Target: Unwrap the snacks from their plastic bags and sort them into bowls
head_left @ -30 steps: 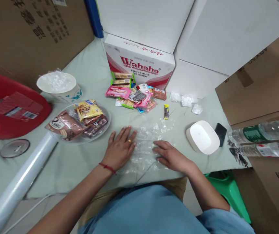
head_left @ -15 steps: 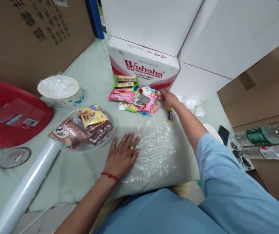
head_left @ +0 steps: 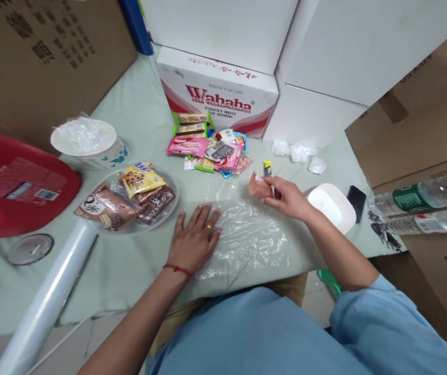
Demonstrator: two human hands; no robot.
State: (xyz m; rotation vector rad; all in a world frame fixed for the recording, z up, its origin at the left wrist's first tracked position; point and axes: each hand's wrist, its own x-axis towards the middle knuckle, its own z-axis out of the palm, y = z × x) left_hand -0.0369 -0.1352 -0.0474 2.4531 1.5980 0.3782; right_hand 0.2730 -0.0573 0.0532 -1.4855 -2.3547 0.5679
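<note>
My left hand lies flat with fingers spread at the left edge of a sheet of clear plastic film on the table. Over the film's far right part, my right hand pinches a small brown snack packet. Behind it is a pile of wrapped snacks, with pink, green and blue wrappers. A little yellow-and-dark packet lies just beyond my right hand. To the left, a clear plate bears a yellow cookie packet and several brown packets.
A Wahaba-style white-and-red carton stands behind the pile. Left are a paper bowl, a film roll and a red container. Right are crumpled plastic balls, a white dish, a phone and bottles.
My right hand has drawn back from the snack pile with the brown packet, bringing it nearer over the film. My left hand stays flat in place. The view has shifted slightly.
</note>
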